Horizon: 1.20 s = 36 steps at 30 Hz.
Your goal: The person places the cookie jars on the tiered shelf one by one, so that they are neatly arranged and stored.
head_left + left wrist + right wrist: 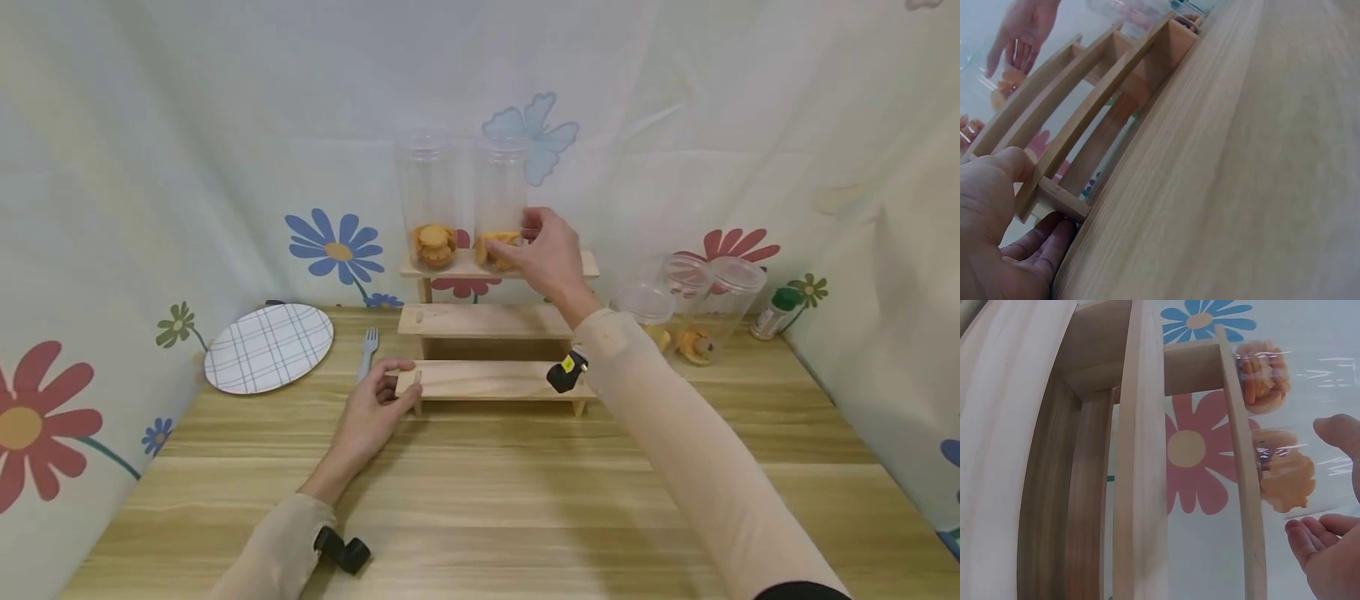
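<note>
A three-tier wooden shelf (487, 379) stands on the table. My left hand (378, 404) grips the left end of its lowest tier; in the left wrist view the thumb (1015, 164) lies over the board and the fingers curl below. Two tall clear jars with lids stand side by side on the top tier. The left jar (429, 196) holds round, golden biscuits. The right jar (501, 187) has orange-yellow snacks at its bottom. Around this right jar's lower part is my right hand (551, 254), thumb and fingers spread apart, the thumb overlapping the jar in the head view.
Right of the shelf stand several clear lidded jars (731, 292) with snacks, and a small green-capped shaker (776, 312). To the left are a checked plate (270, 348) and a light blue fork (368, 350). A flowered cloth (337, 83) hangs behind the table.
</note>
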Each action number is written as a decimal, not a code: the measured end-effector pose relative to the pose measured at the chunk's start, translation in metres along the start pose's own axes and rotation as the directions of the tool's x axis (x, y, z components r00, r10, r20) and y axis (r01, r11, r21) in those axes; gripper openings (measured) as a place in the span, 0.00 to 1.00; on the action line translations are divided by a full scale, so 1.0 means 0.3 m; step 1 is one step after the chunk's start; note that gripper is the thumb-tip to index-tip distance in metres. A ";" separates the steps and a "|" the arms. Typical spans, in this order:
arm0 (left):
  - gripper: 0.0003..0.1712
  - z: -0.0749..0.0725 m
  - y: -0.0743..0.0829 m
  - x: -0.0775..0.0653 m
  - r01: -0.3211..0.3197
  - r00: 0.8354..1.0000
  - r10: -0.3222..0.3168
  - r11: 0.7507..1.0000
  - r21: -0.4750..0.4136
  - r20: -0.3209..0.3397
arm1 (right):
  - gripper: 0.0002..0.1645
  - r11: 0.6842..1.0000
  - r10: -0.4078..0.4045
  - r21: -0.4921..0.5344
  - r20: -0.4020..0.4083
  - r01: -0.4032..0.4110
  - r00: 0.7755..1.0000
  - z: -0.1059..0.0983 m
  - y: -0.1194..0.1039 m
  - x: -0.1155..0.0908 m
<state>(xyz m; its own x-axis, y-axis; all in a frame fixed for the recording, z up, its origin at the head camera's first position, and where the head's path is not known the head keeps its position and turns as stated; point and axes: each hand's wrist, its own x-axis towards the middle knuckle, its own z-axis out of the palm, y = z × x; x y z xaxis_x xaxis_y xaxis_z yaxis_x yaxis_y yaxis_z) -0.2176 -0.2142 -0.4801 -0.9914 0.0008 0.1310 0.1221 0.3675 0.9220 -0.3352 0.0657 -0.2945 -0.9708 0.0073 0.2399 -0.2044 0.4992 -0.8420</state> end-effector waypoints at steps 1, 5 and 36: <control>0.23 0.000 0.001 0.000 -0.002 1.000 0.002 1.000 -0.001 0.002 | 0.50 1.000 -0.006 0.002 -0.005 0.006 1.000 -0.005 0.000 -0.007; 0.22 -0.001 0.002 -0.001 0.002 1.000 -0.002 1.000 -0.006 0.001 | 0.51 0.998 -0.054 0.032 -0.021 0.055 0.998 -0.034 0.004 -0.037; 0.23 0.001 -0.005 0.004 0.008 1.000 -0.008 1.000 0.000 0.010 | 0.49 0.943 -0.149 0.238 -0.327 0.234 0.933 -0.428 0.294 -0.333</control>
<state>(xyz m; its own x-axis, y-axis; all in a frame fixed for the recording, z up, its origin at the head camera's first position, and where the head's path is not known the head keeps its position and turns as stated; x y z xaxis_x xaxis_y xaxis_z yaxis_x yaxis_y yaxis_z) -0.2191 -0.2144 -0.4813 -0.9928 0.0070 0.1199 0.1141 0.3680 0.9228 -0.2401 0.2201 -0.3306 -0.8346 0.2156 0.5069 -0.4494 0.2657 -0.8529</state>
